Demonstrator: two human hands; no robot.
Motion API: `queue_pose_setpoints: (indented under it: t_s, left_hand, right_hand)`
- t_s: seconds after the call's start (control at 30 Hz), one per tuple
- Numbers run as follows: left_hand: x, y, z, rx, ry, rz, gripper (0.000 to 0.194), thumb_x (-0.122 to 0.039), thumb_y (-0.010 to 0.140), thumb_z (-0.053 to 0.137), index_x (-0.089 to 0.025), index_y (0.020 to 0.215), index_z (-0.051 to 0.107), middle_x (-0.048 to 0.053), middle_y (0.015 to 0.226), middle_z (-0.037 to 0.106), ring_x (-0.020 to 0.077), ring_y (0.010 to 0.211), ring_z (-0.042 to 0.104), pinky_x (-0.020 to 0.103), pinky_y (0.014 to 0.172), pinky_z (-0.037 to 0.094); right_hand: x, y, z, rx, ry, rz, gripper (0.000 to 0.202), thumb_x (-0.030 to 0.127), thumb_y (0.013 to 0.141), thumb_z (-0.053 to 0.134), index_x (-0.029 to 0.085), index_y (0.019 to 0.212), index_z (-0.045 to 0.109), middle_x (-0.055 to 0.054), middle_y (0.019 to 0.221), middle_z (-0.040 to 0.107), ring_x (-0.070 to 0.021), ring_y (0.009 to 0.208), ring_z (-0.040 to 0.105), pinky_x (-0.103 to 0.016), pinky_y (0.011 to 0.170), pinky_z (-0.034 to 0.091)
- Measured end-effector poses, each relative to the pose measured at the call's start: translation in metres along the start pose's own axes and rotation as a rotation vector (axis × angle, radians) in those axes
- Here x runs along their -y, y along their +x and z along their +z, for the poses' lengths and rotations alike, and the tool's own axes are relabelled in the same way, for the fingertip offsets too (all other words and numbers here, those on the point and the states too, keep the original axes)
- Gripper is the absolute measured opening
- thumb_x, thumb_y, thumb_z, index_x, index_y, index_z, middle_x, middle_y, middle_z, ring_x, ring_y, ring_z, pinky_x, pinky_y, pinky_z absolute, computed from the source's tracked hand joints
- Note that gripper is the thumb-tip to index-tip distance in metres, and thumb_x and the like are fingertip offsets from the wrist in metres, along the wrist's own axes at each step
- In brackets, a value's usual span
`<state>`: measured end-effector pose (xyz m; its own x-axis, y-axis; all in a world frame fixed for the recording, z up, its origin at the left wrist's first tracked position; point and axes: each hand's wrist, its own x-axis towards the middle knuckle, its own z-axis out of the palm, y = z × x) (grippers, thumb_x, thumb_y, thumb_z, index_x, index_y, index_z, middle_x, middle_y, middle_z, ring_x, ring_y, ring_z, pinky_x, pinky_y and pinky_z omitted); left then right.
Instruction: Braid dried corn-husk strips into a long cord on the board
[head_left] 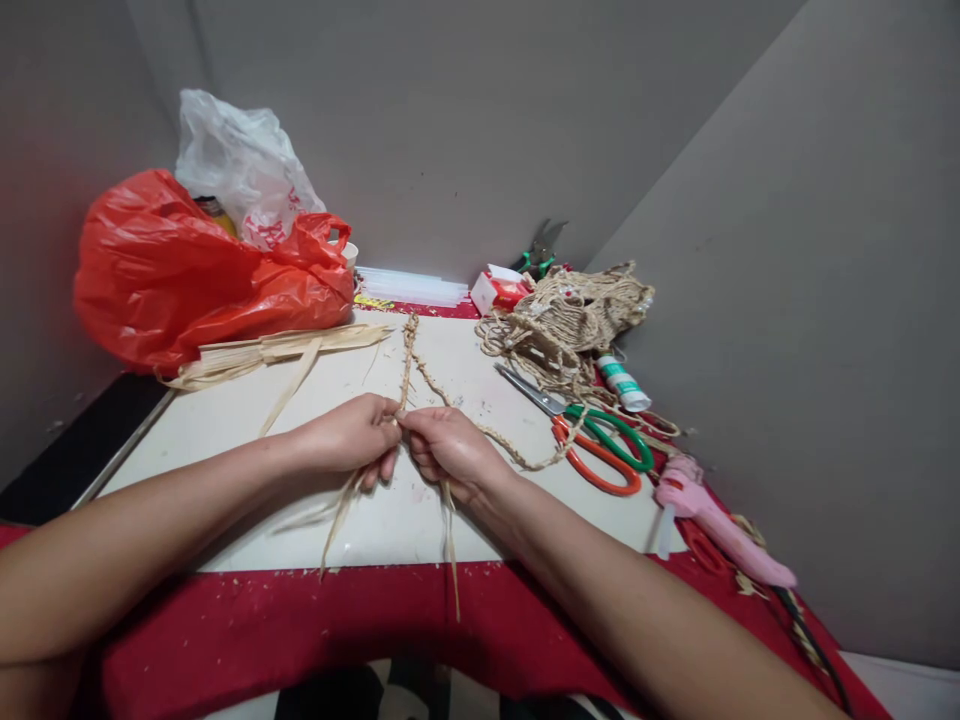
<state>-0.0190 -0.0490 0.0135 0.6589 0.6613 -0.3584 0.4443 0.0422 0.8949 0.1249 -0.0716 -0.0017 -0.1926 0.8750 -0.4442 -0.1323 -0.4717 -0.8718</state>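
My left hand (351,438) and my right hand (448,450) meet at the middle of the white board (225,420), both pinching the near end of a braided straw cord (408,360). The braid runs away from me toward the back wall. Loose straw strands (341,515) hang from my left fist, and another strand (452,560) trails from my right hand over the red cloth (300,630). A second braided piece (495,435) curves off to the right toward the scissors.
A red plastic bag (187,275) and a white bag (244,165) sit at back left, with flat straw leaves (277,350) in front. A pile of braided rope (570,315), scissors (600,445), a glue tube (622,385) and a pink glue gun (712,520) lie at right.
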Motion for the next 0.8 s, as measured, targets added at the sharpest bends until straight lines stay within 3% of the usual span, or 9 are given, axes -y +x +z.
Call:
queue_pose_setpoints:
  t_s: [0.23,0.37,0.5,0.53,0.57,0.7,0.8]
  left_hand:
    - [0.007,0.002,0.021,-0.17,-0.04,0.077,0.018,-0.02,0.079,0.042,-0.013,0.094,0.048,0.002,0.061,0.061,0.0098,0.037,0.05,0.02,0.035,0.037]
    - [0.001,-0.002,0.008,-0.174,-0.002,0.03,0.044,-0.033,0.08,0.049,-0.01,0.118,0.047,-0.003,0.052,0.056,0.01,0.036,0.047,0.02,0.037,0.033]
    - [0.004,0.003,-0.012,-0.446,0.106,0.114,0.032,-0.03,0.078,0.052,-0.011,0.102,0.06,0.002,0.065,0.061,0.0101,0.053,0.051,0.02,0.05,0.037]
    - [0.005,0.006,-0.013,-0.465,0.085,0.142,0.028,-0.028,0.077,0.052,-0.011,0.097,0.061,0.003,0.07,0.062,0.0102,0.057,0.052,0.021,0.054,0.039]
    - [0.007,0.009,-0.013,-0.438,0.022,0.155,0.024,-0.027,0.077,0.051,-0.011,0.092,0.061,0.003,0.071,0.062,0.0103,0.06,0.052,0.021,0.057,0.04]
    - [0.008,0.014,-0.002,-0.133,-0.349,0.093,0.018,-0.029,0.08,0.047,-0.013,0.074,0.054,0.001,0.061,0.054,0.008,0.049,0.047,0.023,0.053,0.04]
    - [0.004,0.012,0.001,-0.078,-0.444,0.02,0.019,-0.029,0.081,0.049,-0.015,0.068,0.049,-0.004,0.054,0.043,0.0044,0.04,0.033,0.02,0.041,0.026]
  right_hand:
    - [0.0,-0.001,0.002,0.031,0.011,-0.007,0.024,0.021,0.069,0.052,0.016,0.048,0.043,0.004,0.03,0.038,-0.0023,0.025,0.022,-0.018,0.03,0.009]
    - [0.0,0.0,-0.007,0.075,0.134,0.045,0.023,0.02,0.066,0.06,0.017,0.055,0.04,0.012,0.036,0.027,-0.0002,0.031,0.014,-0.015,0.032,0.008]
    - [0.002,0.003,-0.018,0.181,0.157,0.076,0.019,0.024,0.066,0.066,0.014,0.067,0.05,0.013,0.04,0.024,0.0,0.034,0.012,-0.014,0.034,0.007]
    - [0.003,0.004,-0.02,0.202,0.152,0.078,0.019,0.025,0.066,0.067,0.013,0.07,0.053,0.013,0.041,0.024,-0.0001,0.035,0.011,-0.014,0.034,0.007]
    - [0.004,0.004,-0.021,0.219,0.148,0.08,0.02,0.026,0.066,0.067,0.012,0.071,0.054,0.013,0.041,0.024,0.0,0.035,0.012,-0.014,0.034,0.007]
    - [0.008,0.006,-0.024,0.274,0.121,0.098,0.019,0.025,0.068,0.066,0.012,0.068,0.053,0.012,0.041,0.025,0.0,0.035,0.012,-0.014,0.034,0.007]
    - [0.01,0.007,-0.028,0.311,0.1,0.122,0.017,0.025,0.07,0.064,0.012,0.069,0.054,0.012,0.042,0.024,-0.0002,0.036,0.011,-0.013,0.034,0.007]
